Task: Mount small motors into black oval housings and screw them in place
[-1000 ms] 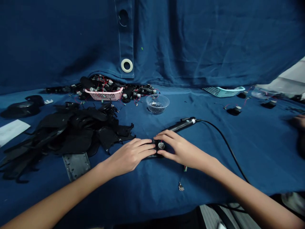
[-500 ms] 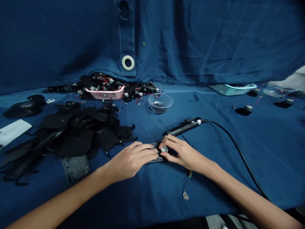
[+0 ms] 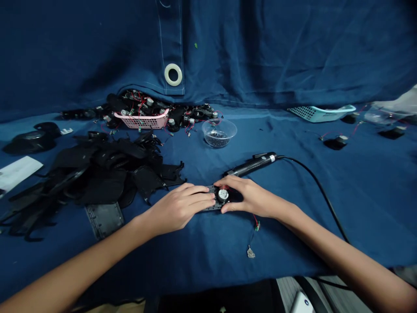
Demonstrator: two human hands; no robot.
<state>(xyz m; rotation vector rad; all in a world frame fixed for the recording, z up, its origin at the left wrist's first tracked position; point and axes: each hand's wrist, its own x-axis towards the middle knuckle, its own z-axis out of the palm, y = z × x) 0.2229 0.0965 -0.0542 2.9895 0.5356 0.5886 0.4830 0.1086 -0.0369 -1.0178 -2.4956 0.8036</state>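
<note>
Under the fingers of my left hand (image 3: pixel 180 205) is a black plastic panel (image 3: pixel 213 207), mostly hidden, held down on the blue cloth. A small round motor with a whitish face (image 3: pixel 223 195) sits over the panel, upright. My right hand (image 3: pixel 249 198) curves around the motor from the right, thumb in front and fingers behind. From beneath this hand a red wire runs to a small green circuit board (image 3: pixel 257 226), and a little metallic piece (image 3: pixel 250 252) hangs off it on a thin lead. Just beyond my right hand lies a black corded electric screwdriver (image 3: pixel 252 164).
A pile of black plastic parts (image 3: pixel 107 184) spreads at left. Behind stand a pink basket (image 3: pixel 143 122) of wired motors and a clear bowl (image 3: pixel 220 129) of dark screws. A turquoise basket (image 3: pixel 321 114) sits back right. The screwdriver's cable (image 3: pixel 321 195) curves along the right.
My right hand's thumb and fingers have spread wider around the motor, whose white face shows more. My left hand stays on the panel. The view has tipped slightly downward.
</note>
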